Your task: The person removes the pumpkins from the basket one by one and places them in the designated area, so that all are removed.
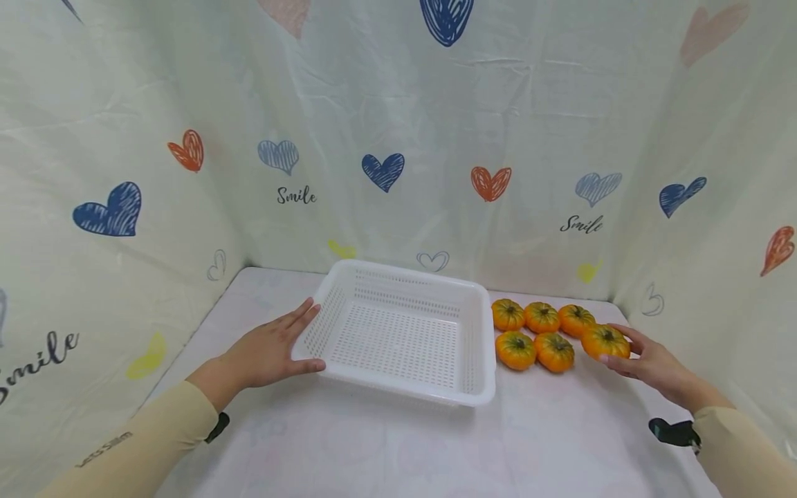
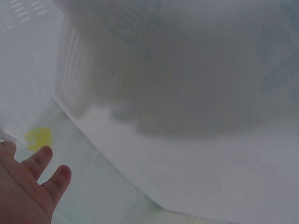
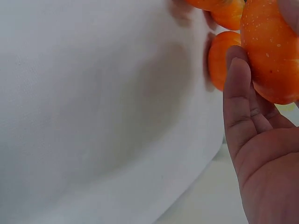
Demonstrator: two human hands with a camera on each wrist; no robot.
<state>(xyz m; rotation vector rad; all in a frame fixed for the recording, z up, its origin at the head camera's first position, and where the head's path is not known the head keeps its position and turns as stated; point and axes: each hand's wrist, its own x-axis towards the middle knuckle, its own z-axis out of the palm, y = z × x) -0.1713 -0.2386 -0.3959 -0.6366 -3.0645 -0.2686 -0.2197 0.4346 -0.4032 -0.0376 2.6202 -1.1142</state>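
Note:
A white perforated plastic basket [image 1: 398, 339] stands on the table with nothing in it. My left hand [image 1: 264, 356] touches its left rim, fingers spread and fairly straight, the thumb at the front corner. In the left wrist view, fingers [image 2: 56, 182] reach past the basket wall [image 2: 28, 70]. At the right, my right hand [image 1: 656, 366] grips a small orange-and-green pumpkin [image 1: 605, 342] between thumb and fingers. The right wrist view shows this pumpkin [image 3: 273, 56] held above the table surface, its far side cut off by the frame.
Several more small pumpkins [image 1: 542, 318] sit in two rows between the basket and my right hand. A white cloth covers the table [image 1: 373, 449]. Behind and at both sides hangs a pale curtain [image 1: 398, 104] printed with hearts.

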